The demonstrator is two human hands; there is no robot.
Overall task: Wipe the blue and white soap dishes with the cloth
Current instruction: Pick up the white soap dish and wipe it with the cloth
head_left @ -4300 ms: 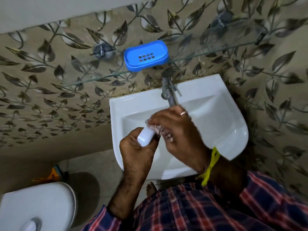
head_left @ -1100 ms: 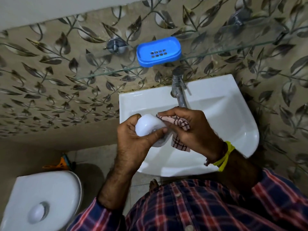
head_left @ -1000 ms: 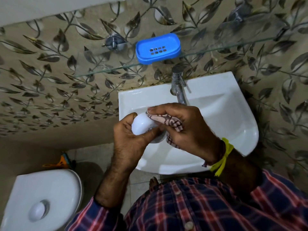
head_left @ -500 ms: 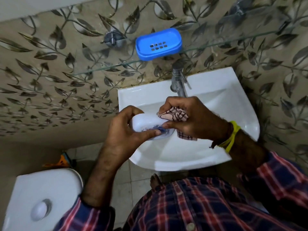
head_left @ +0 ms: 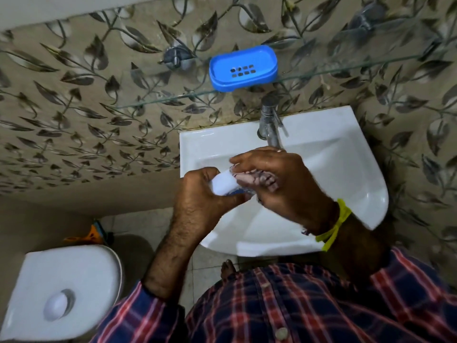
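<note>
Over the basin, my left hand [head_left: 200, 199] grips the white soap dish [head_left: 223, 185], which is tilted with one end poking out between my fingers. My right hand [head_left: 279, 184] is closed on a checked pink cloth [head_left: 257, 179] and presses it against the dish's right end. Most of the dish and cloth is hidden by my fingers. The blue soap dish [head_left: 243, 68], with a slotted floor, sits upright on the glass shelf [head_left: 346, 68] above the tap, apart from both hands.
A white wash basin [head_left: 346, 169] hangs on the leaf-patterned tiled wall, with a steel tap [head_left: 269, 125] at its back. A white toilet cistern [head_left: 64, 290] stands lower left. An orange object [head_left: 91, 236] lies on the floor by it.
My right hand has slid the cloth leftward over the white dish, covering more of it. The left hand has turned the dish a little. The blue dish stays on the shelf.
</note>
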